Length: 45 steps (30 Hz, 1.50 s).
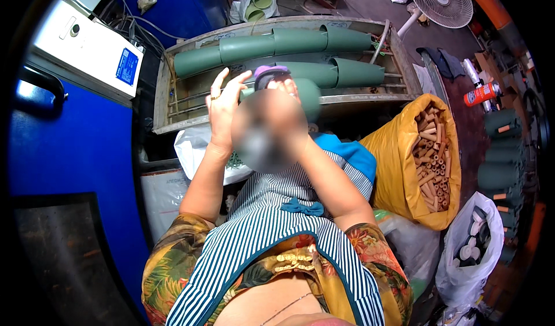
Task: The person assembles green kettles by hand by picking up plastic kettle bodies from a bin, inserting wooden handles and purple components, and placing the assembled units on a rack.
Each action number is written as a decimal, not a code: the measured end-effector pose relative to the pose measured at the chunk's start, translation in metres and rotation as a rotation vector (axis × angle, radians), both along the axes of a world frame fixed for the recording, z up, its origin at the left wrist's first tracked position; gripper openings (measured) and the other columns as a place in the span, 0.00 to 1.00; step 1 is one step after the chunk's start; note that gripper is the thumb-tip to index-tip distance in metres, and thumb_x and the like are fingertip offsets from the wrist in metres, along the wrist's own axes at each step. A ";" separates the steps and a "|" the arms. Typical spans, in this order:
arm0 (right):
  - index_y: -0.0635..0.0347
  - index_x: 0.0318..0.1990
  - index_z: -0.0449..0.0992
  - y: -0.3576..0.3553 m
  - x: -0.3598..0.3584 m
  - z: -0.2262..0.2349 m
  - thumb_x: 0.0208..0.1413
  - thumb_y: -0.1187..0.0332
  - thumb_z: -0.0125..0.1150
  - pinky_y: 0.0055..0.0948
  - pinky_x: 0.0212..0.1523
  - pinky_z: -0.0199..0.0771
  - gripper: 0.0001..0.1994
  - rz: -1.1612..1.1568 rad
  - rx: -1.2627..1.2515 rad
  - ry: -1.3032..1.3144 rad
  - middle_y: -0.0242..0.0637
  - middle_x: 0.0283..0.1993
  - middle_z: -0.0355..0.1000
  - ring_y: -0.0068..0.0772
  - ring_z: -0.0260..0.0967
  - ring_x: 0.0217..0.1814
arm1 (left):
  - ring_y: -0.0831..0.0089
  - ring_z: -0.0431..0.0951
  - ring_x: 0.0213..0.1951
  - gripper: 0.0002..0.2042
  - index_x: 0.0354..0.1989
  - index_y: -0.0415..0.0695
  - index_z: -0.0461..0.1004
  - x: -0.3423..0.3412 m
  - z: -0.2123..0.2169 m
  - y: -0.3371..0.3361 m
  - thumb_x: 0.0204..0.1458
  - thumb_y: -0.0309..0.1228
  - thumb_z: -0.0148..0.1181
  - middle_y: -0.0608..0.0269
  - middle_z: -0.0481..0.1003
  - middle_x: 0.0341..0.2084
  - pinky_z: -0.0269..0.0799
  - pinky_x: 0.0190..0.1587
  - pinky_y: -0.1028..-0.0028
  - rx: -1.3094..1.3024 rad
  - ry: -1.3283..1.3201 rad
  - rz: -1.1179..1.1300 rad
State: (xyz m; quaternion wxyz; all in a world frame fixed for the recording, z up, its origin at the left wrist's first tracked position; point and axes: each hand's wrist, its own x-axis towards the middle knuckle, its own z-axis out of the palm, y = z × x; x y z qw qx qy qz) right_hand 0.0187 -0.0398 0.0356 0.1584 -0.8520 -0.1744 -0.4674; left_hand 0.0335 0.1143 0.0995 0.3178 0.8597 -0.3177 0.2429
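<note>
Both hands are raised before the chest. Left hand (pixel 222 103) is open, fingers spread, touching the side of a green cone (pixel 309 95). Right hand (pixel 283 86) is partly blurred; I cannot tell its grip. More cones (pixel 272 41) lie in the wooden tray (pixel 162 95) beyond; a yellow sack (pixel 393 158) of tubes stands right

Single head fisheye, close, looking steeply down.
</note>
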 end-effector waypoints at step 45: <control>0.65 0.61 0.66 -0.164 -0.048 0.063 0.70 0.64 0.44 0.39 0.67 0.62 0.18 0.719 0.861 0.281 0.42 0.59 0.70 0.34 0.68 0.62 | 0.73 0.77 0.40 0.15 0.43 0.40 0.71 -0.048 -0.030 -0.020 0.66 0.42 0.51 0.56 0.77 0.40 0.75 0.44 0.72 -1.202 1.195 -0.255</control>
